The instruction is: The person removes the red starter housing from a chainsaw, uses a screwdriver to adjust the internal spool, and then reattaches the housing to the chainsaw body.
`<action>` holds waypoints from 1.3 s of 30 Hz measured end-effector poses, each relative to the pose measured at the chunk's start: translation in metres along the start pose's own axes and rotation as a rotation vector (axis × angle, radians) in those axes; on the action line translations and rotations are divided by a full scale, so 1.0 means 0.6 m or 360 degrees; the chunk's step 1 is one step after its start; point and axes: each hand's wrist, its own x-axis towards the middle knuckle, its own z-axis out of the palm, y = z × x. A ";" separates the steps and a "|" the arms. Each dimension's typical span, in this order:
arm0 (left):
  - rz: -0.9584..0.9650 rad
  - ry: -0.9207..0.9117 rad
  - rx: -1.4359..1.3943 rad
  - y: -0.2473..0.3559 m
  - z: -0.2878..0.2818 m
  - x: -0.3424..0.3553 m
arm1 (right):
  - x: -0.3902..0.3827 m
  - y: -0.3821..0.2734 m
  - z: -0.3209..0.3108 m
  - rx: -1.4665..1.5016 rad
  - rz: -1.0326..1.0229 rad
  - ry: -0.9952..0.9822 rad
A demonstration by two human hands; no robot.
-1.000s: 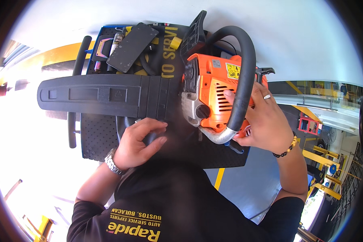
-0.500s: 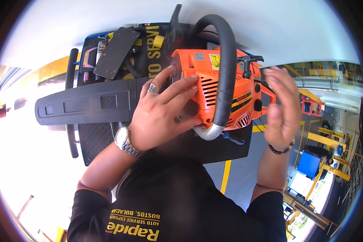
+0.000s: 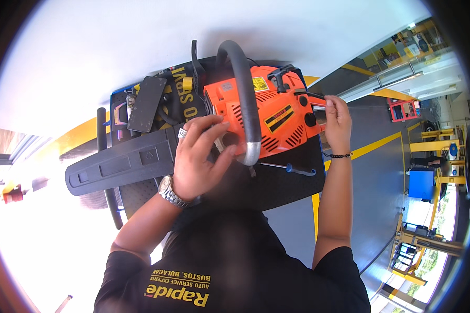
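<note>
An orange chainsaw (image 3: pixel 277 112) with a black curved front handle (image 3: pixel 248 94) lies on a black work surface (image 3: pixel 156 198). A long black bar cover (image 3: pixel 120 163) sticks out from it to the left. My left hand (image 3: pixel 198 156) is at the bar end of the orange body, fingers bent and thumb spread apart. Its fingertips rest by the body's edge, and no firm grip shows. At the other end, my right hand (image 3: pixel 338 122) is closed on the orange rear handle (image 3: pixel 317 101), thumb on top. A black pull-start grip (image 3: pixel 280 78) is on the far side of the body.
A blue-handled screwdriver (image 3: pixel 300 170) lies in front of the saw. Behind the bar cover are a black phone-like slab (image 3: pixel 147 104) and a small spray can (image 3: pixel 130 101). A black rail (image 3: pixel 111 201) edges the left side. Yellow equipment (image 3: pixel 433 146) stands far right.
My right hand has come in from the air and taken hold of the rear handle. The left hand has slid off the vents toward the bar end. The saw appears turned slightly, and the view has shifted.
</note>
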 end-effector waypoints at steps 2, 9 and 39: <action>-0.0015 0.0099 -0.0176 0.032 -0.007 0.012 | -0.011 0.005 -0.010 -0.0105 -0.0240 0.0037; 0.0287 0.0232 0.0342 0.121 0.004 0.063 | -0.080 0.009 -0.064 0.0115 -0.0215 -0.0634; -0.1024 0.0656 0.0910 0.231 0.209 -0.092 | 0.258 0.202 0.116 -0.0533 -0.0671 -0.1320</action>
